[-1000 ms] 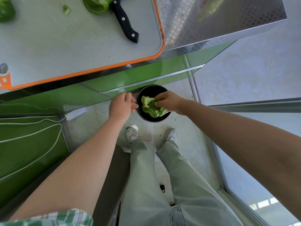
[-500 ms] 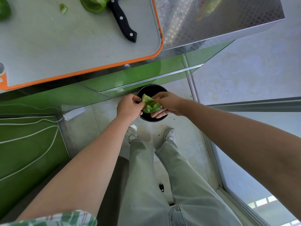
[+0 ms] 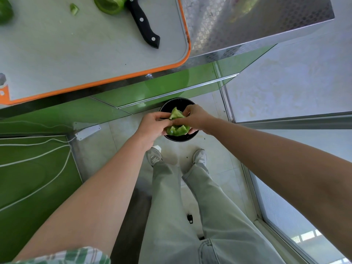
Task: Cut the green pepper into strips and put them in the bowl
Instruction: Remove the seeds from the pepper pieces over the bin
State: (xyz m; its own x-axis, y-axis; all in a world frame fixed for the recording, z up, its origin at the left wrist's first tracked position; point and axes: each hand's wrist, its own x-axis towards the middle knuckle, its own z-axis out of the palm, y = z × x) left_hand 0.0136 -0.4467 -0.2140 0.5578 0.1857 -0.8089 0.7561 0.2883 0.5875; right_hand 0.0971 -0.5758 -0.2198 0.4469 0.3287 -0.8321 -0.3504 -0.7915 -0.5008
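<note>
Both hands meet low in front of the person, fingers curled and pinching one torn piece of green pepper [image 3: 177, 130] between them. The left hand [image 3: 152, 126] grips its left edge and the right hand [image 3: 196, 117] holds its right side and upper point, so neither is nearer than the other. The piece hangs directly above a black round container [image 3: 179, 139] that stands on the floor just ahead of the person's shoes. It looks more like a bin than the task's bowl, and the work seems to be cleaning out the inside before slicing. Up and to the left, well apart from the hands, the orange-rimmed cutting board [image 3: 95, 54] lies on the metal bench [image 3: 247, 25]. On the board the knife [image 3: 144, 23] rests with its black handle pointing back towards the person, touching or just beside a pepper half [image 3: 109, 5]. The held piece must travel that way for cutting, which is not yet done.
</note>
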